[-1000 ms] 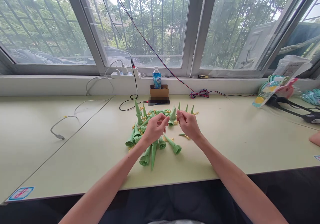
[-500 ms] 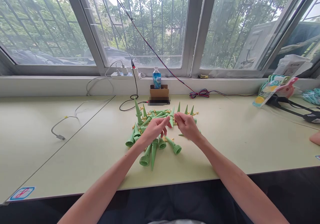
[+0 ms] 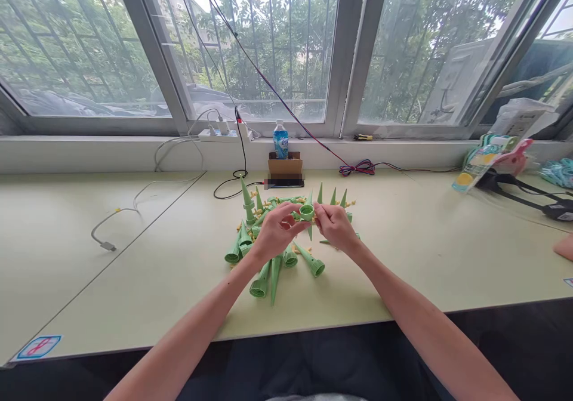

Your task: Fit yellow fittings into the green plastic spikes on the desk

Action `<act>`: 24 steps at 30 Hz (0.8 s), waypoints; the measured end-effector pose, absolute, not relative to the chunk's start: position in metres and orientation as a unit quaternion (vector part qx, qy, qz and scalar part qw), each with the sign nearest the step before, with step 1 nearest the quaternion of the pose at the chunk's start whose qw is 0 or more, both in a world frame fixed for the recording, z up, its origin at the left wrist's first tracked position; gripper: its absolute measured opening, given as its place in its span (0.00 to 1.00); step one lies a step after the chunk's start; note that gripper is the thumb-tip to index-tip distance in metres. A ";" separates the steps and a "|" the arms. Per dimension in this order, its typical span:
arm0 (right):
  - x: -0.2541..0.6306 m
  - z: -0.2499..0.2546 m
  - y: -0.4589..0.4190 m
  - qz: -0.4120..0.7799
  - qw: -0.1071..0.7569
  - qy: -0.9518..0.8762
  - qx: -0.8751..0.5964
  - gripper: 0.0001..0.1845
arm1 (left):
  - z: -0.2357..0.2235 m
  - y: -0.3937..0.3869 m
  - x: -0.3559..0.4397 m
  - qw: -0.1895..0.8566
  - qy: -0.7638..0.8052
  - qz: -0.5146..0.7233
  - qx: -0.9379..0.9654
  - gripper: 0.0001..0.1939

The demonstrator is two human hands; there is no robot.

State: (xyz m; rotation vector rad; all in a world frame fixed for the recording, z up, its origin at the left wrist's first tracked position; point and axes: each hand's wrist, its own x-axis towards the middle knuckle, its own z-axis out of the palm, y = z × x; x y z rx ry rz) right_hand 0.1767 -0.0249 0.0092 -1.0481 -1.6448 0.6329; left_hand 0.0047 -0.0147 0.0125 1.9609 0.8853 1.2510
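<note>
My left hand (image 3: 278, 229) grips a green plastic plant watering spike (image 3: 307, 212) between thumb and fingers, its round threaded mouth facing me. At the right side of that mouth, my right hand (image 3: 335, 225) is closed in a pinch, fingertips against or just beside the rim. What it pinches is hidden by the fingers. More green watering spikes lie in a pile under and around my hands, such as one spike (image 3: 311, 262) with its open end toward me. Small yellow valve pieces (image 3: 353, 203) are scattered among them.
Behind the pile stand a cardboard box (image 3: 285, 167) and a blue bottle (image 3: 281, 141). A black cable (image 3: 230, 180) and a white cable (image 3: 117, 210) run over the table. Goggles-like black gear (image 3: 528, 192) and packaged items lie right. Another person's arm (image 3: 564, 246) shows at the right edge.
The spike in my left hand has turned, so its open mouth now faces me. My left fingers have spread around the rim; my right hand stays pinched close beside it.
</note>
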 end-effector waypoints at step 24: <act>0.180 0.007 -0.025 0.238 0.509 -0.720 -0.407 0.23 | 0.025 -0.019 0.008 0.627 0.350 0.365 0.592 0.31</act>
